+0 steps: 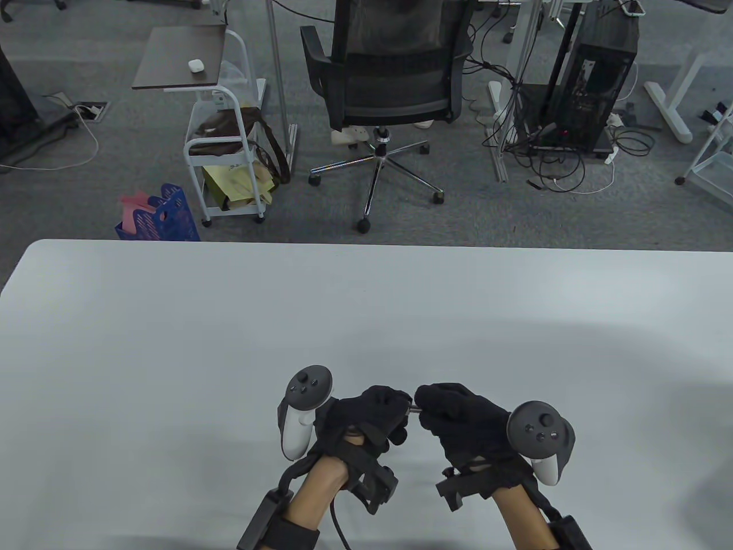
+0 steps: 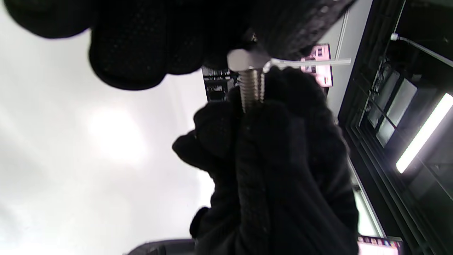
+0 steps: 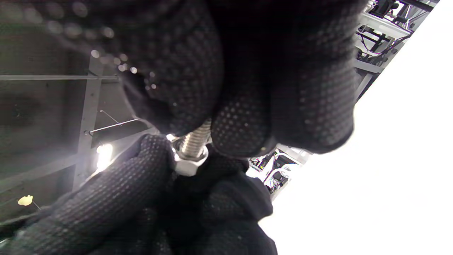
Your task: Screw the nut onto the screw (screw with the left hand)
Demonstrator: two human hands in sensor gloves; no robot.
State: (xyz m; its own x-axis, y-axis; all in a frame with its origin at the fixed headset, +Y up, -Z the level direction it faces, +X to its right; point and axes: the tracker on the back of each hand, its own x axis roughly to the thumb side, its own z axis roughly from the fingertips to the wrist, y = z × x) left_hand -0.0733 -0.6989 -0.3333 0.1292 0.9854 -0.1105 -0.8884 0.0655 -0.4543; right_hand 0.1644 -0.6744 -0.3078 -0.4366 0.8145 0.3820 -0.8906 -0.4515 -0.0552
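Observation:
A silver threaded screw (image 2: 251,88) is gripped by my right hand (image 1: 425,408), whose fingers (image 3: 240,134) close around its shaft (image 3: 196,139). A silver hex nut (image 2: 243,59) sits on the screw's thread, and it also shows in the right wrist view (image 3: 188,163). My left hand (image 1: 401,409) pinches the nut between its fingertips (image 3: 141,166). Both hands meet just above the white table (image 1: 366,309), near its front edge. In the table view only a short bit of the screw (image 1: 413,408) shows between the gloves. The screw's head is hidden inside the right hand.
The white table's far edge (image 1: 366,245) runs across the middle of the table view. Beyond it on the floor stand a black office chair (image 1: 389,74), a white trolley (image 1: 229,143) and a blue crate (image 1: 166,220).

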